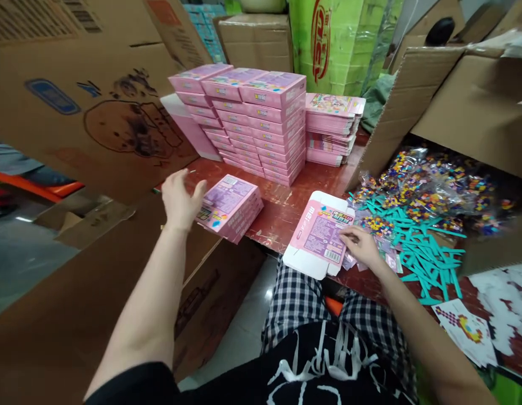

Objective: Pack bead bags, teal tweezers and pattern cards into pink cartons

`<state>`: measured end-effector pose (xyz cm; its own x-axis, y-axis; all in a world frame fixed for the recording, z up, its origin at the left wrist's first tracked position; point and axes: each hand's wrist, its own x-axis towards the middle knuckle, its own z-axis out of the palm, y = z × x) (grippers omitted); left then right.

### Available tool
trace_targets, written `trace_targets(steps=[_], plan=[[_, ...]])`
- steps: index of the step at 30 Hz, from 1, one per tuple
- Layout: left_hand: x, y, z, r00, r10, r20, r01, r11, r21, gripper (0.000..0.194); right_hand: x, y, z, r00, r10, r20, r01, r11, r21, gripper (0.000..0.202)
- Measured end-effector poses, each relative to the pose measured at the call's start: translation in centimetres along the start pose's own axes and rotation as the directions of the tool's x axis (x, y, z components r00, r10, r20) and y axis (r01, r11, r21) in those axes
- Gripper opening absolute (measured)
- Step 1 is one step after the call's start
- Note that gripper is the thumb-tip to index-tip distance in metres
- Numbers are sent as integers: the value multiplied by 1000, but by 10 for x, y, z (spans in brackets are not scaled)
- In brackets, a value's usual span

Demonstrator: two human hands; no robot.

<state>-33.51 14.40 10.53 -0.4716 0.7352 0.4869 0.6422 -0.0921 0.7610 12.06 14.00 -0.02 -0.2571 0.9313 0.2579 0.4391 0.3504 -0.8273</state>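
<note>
My left hand is raised at the left edge of a short stack of pink boxes, its thumb and fingers apart with nothing between them. Whether it touches the stack I cannot tell. At the table's front edge lies a flattened pink carton with white flaps spread, printed side up. Closed fingers of my right hand pinch the carton's right edge. Behind these, closed pink boxes stand in a tall block of several layers. More flat pink cartons are piled to its right.
Teal plastic sticks and bags of colourful beads spill from an open cardboard box at right. Printed cards lie near the right front. A large cardboard carton walls off the left. Green cartons stand behind.
</note>
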Motion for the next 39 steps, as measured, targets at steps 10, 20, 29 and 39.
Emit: trace_targets(steps=[10,20,29,39], plan=[[-215,73,117,794,221,567,-350,928,128,96,94,-53,1,949,151,278,-121,985,-122,33],[-207,147,43,509,74,857,407,857,-315,32,-40,-145,-28,743,-573,-346,535,819,-206,21],[-286,135,112,628,-5,778,521,745,-416,44,-135,-47,-27,921,185,-343,-100,963,250,37],[-297,140,148,820,63,570,326,766,-553,38,-159,-40,-16,869,144,-473,19,946,322,40]])
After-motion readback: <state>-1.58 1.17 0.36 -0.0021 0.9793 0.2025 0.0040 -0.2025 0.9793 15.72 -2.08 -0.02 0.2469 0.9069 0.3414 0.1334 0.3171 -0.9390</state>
